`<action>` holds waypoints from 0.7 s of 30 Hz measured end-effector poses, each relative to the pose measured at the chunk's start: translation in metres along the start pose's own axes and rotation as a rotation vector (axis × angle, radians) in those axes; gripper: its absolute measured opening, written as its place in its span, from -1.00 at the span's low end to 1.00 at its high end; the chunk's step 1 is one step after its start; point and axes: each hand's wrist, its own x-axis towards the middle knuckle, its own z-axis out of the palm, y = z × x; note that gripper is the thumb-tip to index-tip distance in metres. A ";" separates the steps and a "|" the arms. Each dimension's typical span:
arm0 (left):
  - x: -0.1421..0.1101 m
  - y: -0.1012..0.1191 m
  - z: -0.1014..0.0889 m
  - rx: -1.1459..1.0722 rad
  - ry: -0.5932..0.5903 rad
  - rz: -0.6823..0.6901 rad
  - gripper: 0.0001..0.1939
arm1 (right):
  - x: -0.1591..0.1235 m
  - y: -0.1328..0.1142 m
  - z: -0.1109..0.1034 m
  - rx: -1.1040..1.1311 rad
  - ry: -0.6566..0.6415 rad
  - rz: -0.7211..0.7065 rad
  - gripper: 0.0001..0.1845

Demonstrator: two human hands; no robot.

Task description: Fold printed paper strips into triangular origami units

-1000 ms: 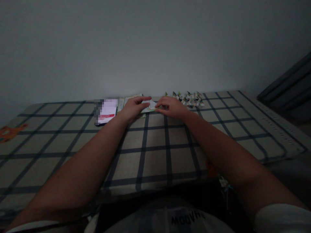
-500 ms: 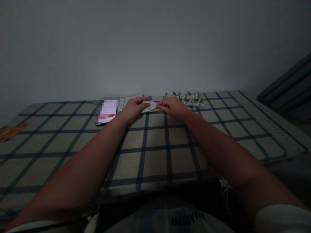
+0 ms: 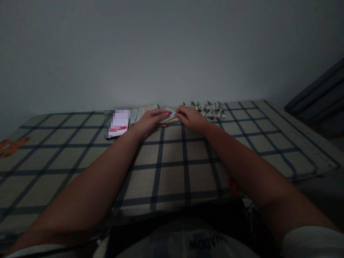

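Between my hands is a small piece of printed paper, pale with a folded look. My left hand grips its left side, thumb and fingers pressed together. Its right end is pinched by the fingertips of my right hand. Printed sheets of paper lie flat behind and left of my left hand. Several small folded paper pieces with pointed corners sit in a group just beyond my right hand. The exact folds of the held piece are too small to make out.
Left of the papers lies a phone with a lit, partly blurred screen. A checked tablecloth covers the table, which meets a plain wall at the back. A dark slatted object stands at the right.
My left fingers have closed down onto the paper from a more spread pose. My right hand has shifted slightly right, and the paper between them now looks narrower.
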 end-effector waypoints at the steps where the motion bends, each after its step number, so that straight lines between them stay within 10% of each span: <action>1: -0.001 0.000 0.000 -0.002 -0.017 0.003 -0.52 | 0.000 0.000 0.000 0.024 0.010 0.010 -0.72; 21: 0.004 -0.009 -0.002 0.139 0.075 0.083 -0.44 | 0.009 0.015 0.010 0.428 0.096 0.223 -0.73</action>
